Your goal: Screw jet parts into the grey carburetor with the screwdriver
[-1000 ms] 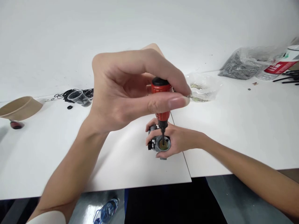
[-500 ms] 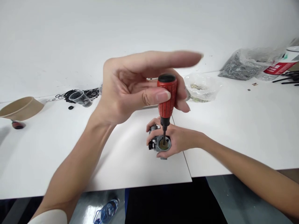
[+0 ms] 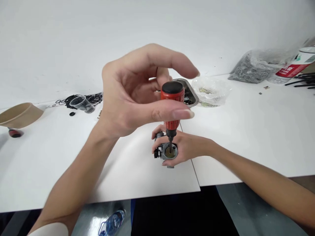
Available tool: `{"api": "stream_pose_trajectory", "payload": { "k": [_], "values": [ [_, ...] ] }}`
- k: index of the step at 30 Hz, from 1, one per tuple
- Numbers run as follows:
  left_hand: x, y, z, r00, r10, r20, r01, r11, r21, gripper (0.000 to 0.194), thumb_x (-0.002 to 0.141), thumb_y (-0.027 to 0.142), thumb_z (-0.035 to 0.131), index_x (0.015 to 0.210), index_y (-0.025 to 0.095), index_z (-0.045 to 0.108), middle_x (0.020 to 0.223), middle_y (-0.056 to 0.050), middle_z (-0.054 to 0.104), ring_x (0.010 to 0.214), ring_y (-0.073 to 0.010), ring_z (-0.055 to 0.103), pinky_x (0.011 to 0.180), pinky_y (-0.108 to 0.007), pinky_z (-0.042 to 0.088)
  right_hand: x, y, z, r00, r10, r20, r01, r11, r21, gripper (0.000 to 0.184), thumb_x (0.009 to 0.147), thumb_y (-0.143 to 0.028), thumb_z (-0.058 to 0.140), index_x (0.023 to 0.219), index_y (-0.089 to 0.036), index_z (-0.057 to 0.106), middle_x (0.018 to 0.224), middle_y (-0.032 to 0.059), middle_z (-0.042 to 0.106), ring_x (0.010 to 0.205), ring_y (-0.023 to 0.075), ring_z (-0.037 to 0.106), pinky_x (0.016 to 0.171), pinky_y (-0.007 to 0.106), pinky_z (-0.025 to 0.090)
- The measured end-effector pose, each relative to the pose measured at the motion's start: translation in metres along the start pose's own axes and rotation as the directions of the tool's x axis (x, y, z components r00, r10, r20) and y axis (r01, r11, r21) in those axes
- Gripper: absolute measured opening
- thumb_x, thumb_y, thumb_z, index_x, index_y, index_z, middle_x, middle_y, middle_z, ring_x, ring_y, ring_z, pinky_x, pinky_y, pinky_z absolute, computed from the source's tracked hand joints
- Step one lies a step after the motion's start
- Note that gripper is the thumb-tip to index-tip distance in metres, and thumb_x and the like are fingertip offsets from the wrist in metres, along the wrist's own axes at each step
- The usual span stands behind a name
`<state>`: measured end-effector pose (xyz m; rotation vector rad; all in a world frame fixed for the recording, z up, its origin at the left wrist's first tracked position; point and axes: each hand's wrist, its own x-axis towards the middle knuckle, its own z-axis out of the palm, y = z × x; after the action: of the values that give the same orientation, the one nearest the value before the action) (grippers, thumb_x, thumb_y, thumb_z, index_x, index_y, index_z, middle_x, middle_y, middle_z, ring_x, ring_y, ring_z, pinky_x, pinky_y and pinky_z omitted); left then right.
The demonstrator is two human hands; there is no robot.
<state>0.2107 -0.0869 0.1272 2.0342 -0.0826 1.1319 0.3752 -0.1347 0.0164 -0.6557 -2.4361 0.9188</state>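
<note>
My left hand (image 3: 137, 88) is around the red screwdriver (image 3: 173, 93), its thumb across the near side of the handle. The index finger arches above the black cap, apart from it; the other fingers curl behind and are partly hidden. The screwdriver stands nearly upright, its tip on the brass-coloured disc (image 3: 168, 153) inside the round bore of a grey metal carburetor (image 3: 164, 154). My right hand (image 3: 180, 147) grips the carburetor from the right, fingers over its far side and thumb on the near side, against the white table.
Behind my left hand stands a metal tray (image 3: 193, 93), beside a clear plastic bag (image 3: 211, 93) of small parts. Left are a plastic cup (image 3: 82, 103), black rings (image 3: 94, 97) and a tan bowl (image 3: 22, 114). A bag of grey parts (image 3: 251, 67) and a bottle (image 3: 292, 70) are far right.
My left thumb has slid rightward across the screwdriver handle, while the index finger has bent and the other fingers have drawn back left. My right hand still holds the carburetor.
</note>
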Motion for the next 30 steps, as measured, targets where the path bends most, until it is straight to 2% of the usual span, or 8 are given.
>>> {"api": "stream_pose_trajectory", "payload": {
  "k": [3, 6, 10, 12, 18, 24, 27, 30],
  "values": [
    [-0.0007, -0.0007, -0.0001, 0.999, -0.049, -0.021, 0.047, 0.995, -0.092, 0.03, 0.074, 0.017, 0.079, 0.101, 0.009, 0.069, 0.069, 0.003, 0.062, 0.063, -0.0207, 0.073, 0.046, -0.034, 0.061, 0.0, 0.0028, 0.001, 1.0, -0.014, 0.005, 0.014, 1.0, 0.017, 0.035, 0.077, -0.031, 0.077, 0.11, -0.023, 0.067, 0.126, 0.0074, 0.046, 0.115, 0.02, 0.047, 0.114, 0.044, 0.034],
    [-0.0017, 0.0013, -0.0013, 0.997, -0.06, -0.053, 0.057, 0.997, -0.042, 0.025, 0.076, 0.019, 0.078, 0.098, 0.008, 0.071, 0.072, 0.001, 0.065, 0.068, -0.0211, 0.073, 0.049, -0.033, 0.063, -0.0004, 0.0051, 0.0019, 1.0, -0.018, 0.015, 0.017, 1.0, 0.026, 0.036, 0.078, -0.032, 0.077, 0.111, -0.024, 0.067, 0.125, 0.0069, 0.046, 0.118, 0.0209, 0.045, 0.115, 0.045, 0.033],
    [-0.0027, 0.0051, -0.0041, 0.998, -0.062, 0.031, 0.064, 0.994, -0.085, 0.021, 0.081, 0.017, 0.072, 0.1, 0.008, 0.073, 0.094, -0.004, 0.072, 0.08, -0.0247, 0.074, 0.06, -0.046, 0.068, -0.0007, 0.0042, 0.0017, 1.0, -0.011, 0.007, 0.011, 1.0, 0.017, 0.037, 0.076, -0.03, 0.077, 0.111, -0.024, 0.067, 0.125, 0.0066, 0.046, 0.118, 0.0208, 0.045, 0.116, 0.045, 0.032],
    [-0.0028, 0.0051, -0.0051, 0.997, -0.061, 0.052, 0.067, 0.991, -0.118, 0.021, 0.083, 0.012, 0.069, 0.103, 0.007, 0.073, 0.093, -0.006, 0.073, 0.08, -0.0271, 0.074, 0.058, -0.048, 0.068, -0.0007, 0.0028, 0.0009, 1.0, -0.006, 0.009, 0.006, 1.0, 0.015, 0.035, 0.077, -0.029, 0.077, 0.11, -0.023, 0.067, 0.126, 0.0066, 0.046, 0.117, 0.0207, 0.045, 0.116, 0.045, 0.031],
    [-0.0003, -0.0017, -0.0074, 0.996, 0.076, 0.052, -0.077, 0.997, 0.011, 0.028, 0.081, 0.012, 0.071, 0.109, 0.01, 0.075, 0.084, -0.005, 0.074, 0.069, -0.0242, 0.072, 0.051, -0.039, 0.066, -0.001, 0.0021, -0.0002, 1.0, -0.002, 0.011, 0.001, 1.0, 0.022, 0.033, 0.078, -0.028, 0.075, 0.109, -0.024, 0.067, 0.127, 0.0069, 0.047, 0.119, 0.0209, 0.046, 0.116, 0.046, 0.032],
    [0.0005, 0.002, -0.0009, 0.995, 0.105, -0.004, -0.104, 0.991, 0.087, 0.025, 0.073, 0.02, 0.08, 0.098, 0.017, 0.079, 0.087, -0.004, 0.07, 0.065, -0.0175, 0.07, 0.04, -0.029, 0.058, -0.0007, 0.0023, 0.0001, 1.0, -0.002, 0.021, 0.001, 1.0, 0.023, 0.036, 0.077, -0.031, 0.077, 0.111, -0.022, 0.067, 0.127, 0.0079, 0.046, 0.118, 0.0204, 0.047, 0.115, 0.044, 0.032],
    [-0.0008, 0.0014, 0.0015, 0.997, 0.035, -0.067, -0.035, 0.999, 0.014, 0.029, 0.071, 0.019, 0.083, 0.098, 0.014, 0.078, 0.079, -0.003, 0.069, 0.065, -0.0202, 0.07, 0.043, -0.034, 0.06, -0.0003, 0.0009, -0.0002, 1.0, 0.007, 0.021, -0.007, 1.0, 0.024, 0.036, 0.077, -0.03, 0.077, 0.11, -0.023, 0.067, 0.127, 0.0074, 0.046, 0.117, 0.0204, 0.047, 0.115, 0.045, 0.033],
    [-0.0015, -0.0042, -0.0006, 0.998, -0.058, -0.007, 0.056, 0.986, -0.156, 0.032, 0.071, 0.02, 0.082, 0.101, 0.012, 0.074, 0.069, -0.002, 0.066, 0.059, -0.0254, 0.071, 0.041, -0.041, 0.06, -0.0001, 0.0008, -0.0001, 1.0, -0.001, 0.015, 0.0, 1.0, 0.027, 0.036, 0.077, -0.029, 0.077, 0.11, -0.023, 0.066, 0.127, 0.0073, 0.046, 0.118, 0.0205, 0.046, 0.115, 0.045, 0.032]
  ]
}}
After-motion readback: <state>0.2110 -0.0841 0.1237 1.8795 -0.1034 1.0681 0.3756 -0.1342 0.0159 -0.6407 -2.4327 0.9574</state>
